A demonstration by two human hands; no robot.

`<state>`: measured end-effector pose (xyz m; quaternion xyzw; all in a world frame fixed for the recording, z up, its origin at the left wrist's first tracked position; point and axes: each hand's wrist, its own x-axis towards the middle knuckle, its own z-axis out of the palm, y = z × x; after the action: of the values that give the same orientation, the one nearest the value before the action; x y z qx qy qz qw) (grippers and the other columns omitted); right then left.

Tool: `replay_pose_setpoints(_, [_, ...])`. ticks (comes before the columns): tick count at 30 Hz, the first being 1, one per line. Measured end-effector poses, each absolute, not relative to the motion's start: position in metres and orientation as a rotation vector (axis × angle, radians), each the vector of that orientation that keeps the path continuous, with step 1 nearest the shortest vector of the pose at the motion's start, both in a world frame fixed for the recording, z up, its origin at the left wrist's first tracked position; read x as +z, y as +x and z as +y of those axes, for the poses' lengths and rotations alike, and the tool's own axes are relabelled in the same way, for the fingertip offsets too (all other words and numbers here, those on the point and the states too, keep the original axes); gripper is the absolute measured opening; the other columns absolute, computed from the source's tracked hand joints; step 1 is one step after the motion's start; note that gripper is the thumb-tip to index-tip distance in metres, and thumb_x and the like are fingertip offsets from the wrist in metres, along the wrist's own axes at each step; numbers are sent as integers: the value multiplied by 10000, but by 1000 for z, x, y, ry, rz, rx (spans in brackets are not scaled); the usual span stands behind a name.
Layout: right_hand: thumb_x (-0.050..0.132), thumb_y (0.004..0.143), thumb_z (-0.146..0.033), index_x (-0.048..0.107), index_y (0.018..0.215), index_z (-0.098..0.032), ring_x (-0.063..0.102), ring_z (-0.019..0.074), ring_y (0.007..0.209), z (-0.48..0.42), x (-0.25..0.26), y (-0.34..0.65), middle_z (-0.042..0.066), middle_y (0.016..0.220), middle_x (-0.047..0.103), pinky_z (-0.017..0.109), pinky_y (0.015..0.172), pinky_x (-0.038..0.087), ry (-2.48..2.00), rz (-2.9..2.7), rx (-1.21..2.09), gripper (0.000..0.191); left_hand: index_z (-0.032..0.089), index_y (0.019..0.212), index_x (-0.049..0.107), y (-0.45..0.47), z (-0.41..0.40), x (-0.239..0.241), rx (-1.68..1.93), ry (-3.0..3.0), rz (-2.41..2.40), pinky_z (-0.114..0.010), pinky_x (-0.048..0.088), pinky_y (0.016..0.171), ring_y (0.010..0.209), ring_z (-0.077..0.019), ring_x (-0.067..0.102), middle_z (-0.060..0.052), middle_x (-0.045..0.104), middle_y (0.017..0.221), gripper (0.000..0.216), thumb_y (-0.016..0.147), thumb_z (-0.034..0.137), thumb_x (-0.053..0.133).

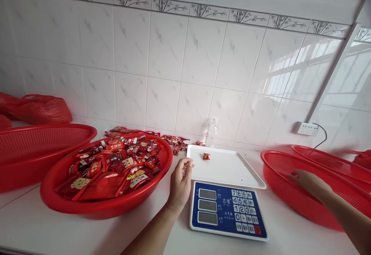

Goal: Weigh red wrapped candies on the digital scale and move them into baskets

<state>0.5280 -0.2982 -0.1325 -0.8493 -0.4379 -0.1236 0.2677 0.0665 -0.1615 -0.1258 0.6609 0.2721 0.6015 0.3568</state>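
Observation:
My left hand (180,183) rests against the left edge of the white tray (232,171) of a digital scale (227,210), fingers curled, holding nothing that I can see. One small red wrapped candy (206,156) lies on the tray near its far edge. Left of the hand stands a red mesh basket (107,204) heaped with red candy packets (116,166). My right hand (307,181) reaches palm down into another red mesh basket (278,170) at the right; it appears flat and without anything in it.
A further red basket (34,150) stands at far left with red plastic bags (37,110) behind it. Loose candies (174,141) and a clear bottle (212,133) lie by the tiled wall. A wall socket (305,128) sits at right above another red basket (336,162).

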Motion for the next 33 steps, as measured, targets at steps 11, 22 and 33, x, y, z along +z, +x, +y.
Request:
replay_pose_setpoints(11, [414,887,-482,543,1271,-257,517,262,1195,-177,-101,340,59,1319,563,425,991,405,-1968,-1951,-224,463,191,952,590,68,-162,-130,1596,1655,673,-306,487,809,885,-196,633,-61,654,923,242,909,403,481])
replay_pose_setpoints(22, [302,936,-383,647,998,-243,620,229,862,-149,-116,285,74,956,668,337,758,458,-1866,-2156,-167,377,191,938,591,63,-164,-128,1585,1665,696,-292,474,782,871,-199,628,-62,661,919,264,921,416,454])
replay_pose_setpoints(33, [380,840,-403,645,859,-244,658,350,805,-249,-93,475,201,974,689,459,620,460,-2028,-1530,-469,309,195,936,596,66,-165,-128,1580,1684,691,-288,472,789,870,-193,641,-50,674,891,235,917,390,467])
